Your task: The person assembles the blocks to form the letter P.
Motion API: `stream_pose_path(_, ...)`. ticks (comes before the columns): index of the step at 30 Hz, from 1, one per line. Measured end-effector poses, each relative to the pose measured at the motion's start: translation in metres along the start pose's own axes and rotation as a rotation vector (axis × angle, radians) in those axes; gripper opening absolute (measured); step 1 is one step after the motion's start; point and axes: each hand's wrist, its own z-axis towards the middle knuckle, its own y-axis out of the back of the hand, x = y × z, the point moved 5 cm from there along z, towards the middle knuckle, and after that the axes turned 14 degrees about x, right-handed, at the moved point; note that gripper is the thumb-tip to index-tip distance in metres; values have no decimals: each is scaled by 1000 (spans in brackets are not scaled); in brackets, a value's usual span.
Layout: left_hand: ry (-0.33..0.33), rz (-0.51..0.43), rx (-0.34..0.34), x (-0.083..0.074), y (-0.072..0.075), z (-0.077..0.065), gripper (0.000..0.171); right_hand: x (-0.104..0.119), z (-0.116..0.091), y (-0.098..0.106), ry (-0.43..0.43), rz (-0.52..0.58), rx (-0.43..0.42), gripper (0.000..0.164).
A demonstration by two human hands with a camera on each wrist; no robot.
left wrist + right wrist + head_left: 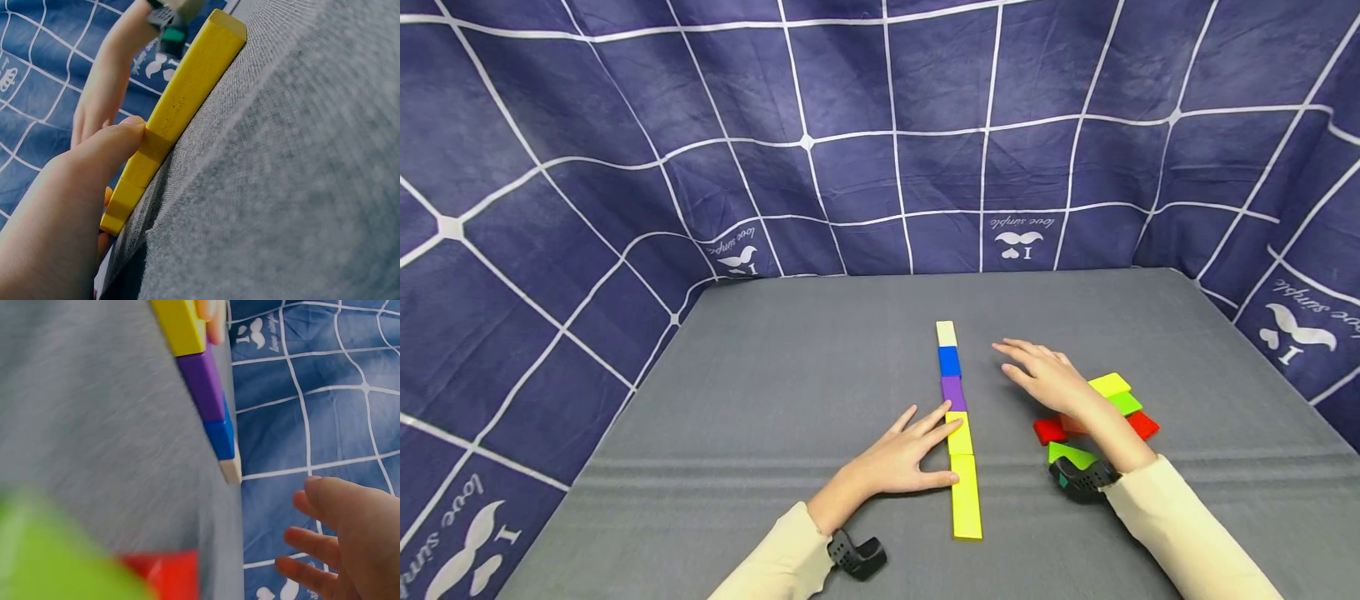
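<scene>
Down the table runs a straight row of wooden blocks: a cream block [946, 333] at the far end, then a blue block [950, 362], a purple block [953, 393], a shorter yellow block [960, 440] and a long yellow block [967, 510]. From the left, my left hand [898, 460] lies against the row with spread fingers. Its fingertips touch around the purple and shorter yellow blocks, and the thumb touches the long yellow block [187, 87]. My right hand [1047, 379] is right of the row, fingers extended and holding nothing.
Around and beneath my right forearm lies a loose group of blocks: a yellow one [1108, 384], a light green one [1126, 403], red ones [1144, 426] and a green triangle [1070, 453]. A blue gridded cloth [850, 175] stands behind the grey tabletop [775, 358].
</scene>
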Motion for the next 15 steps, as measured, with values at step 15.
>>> stream_pose_path(15, -16, 18, -10, 0, 1, 1, 71, -26, -52, -12, 1, -9, -47, 38)
